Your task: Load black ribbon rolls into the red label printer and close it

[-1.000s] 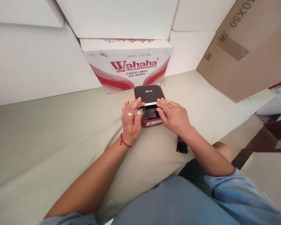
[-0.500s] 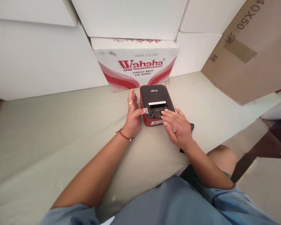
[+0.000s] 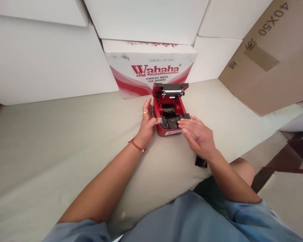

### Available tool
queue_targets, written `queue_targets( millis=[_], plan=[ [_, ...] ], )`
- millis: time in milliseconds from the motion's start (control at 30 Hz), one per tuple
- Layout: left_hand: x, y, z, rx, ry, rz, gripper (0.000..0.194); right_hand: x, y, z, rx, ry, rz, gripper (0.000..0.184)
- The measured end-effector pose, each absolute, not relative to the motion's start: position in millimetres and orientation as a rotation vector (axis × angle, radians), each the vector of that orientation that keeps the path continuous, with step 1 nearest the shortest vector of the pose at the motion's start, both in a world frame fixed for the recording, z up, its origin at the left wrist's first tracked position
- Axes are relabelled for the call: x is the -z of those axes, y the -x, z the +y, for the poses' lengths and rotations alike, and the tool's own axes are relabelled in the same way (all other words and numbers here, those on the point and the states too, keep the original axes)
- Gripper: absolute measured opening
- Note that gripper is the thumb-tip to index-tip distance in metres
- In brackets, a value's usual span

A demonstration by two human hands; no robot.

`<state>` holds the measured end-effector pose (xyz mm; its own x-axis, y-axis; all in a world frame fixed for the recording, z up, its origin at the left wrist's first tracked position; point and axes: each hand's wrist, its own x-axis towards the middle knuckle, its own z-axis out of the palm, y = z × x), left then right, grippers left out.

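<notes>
A small red and black label printer [image 3: 169, 132] stands on the pale cloth with its lid [image 3: 170, 86] raised, showing a red inside and a metal roller. On its left side rests my left hand [image 3: 147, 129], fingers stretched upward along the wall and thumb on the grey button at the front left corner. My right hand [image 3: 198, 134] lies over the front right corner, fingers extended and touching the black front part; the palm hides that corner. A black object [image 3: 201, 161] lies on the cloth beside my right wrist, partly covered.
Behind the printer stands a white and red Wahaha water carton [image 3: 155, 69], close to the raised lid. White boxes [image 3: 50, 64] are stacked around it. A large brown cardboard box [image 3: 272, 64] stands at the right. The cloth-covered surface [image 3: 65, 141] ends at the lower right.
The printer's lid has swung up and back, exposing the inside. My hands remain at the printer's front corners. The whole view has shifted slightly.
</notes>
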<state>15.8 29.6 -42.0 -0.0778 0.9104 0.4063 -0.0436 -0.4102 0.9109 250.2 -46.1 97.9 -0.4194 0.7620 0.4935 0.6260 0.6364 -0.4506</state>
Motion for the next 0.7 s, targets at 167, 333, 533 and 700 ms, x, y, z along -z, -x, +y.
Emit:
queue_targets(
  millis=[167, 333, 533, 700],
  plan=[
    [45.9, -18.1, 31.1, -1.606, -1.428, 0.954, 0.085, -142.2, -240.1, 2.0, -0.238, 1.240, -2.164, 0.040],
    [44.1, -21.8, 31.6, -1.629, -1.376, 0.921, 0.078, -157.6, -198.2, 58.0, -0.092, 1.501, -2.704, 0.027],
    [43.5, -25.4, 32.1, -1.606, -1.343, 0.899, 0.081, -135.9, -163.5, 83.1, 0.072, 1.737, -2.837, 0.023],
    [38.2, -29.7, 29.4, -1.630, -1.228, 0.849, 0.082, -128.5, -165.8, 89.5, 0.094, 1.744, -2.841, 0.024]
  ],
)
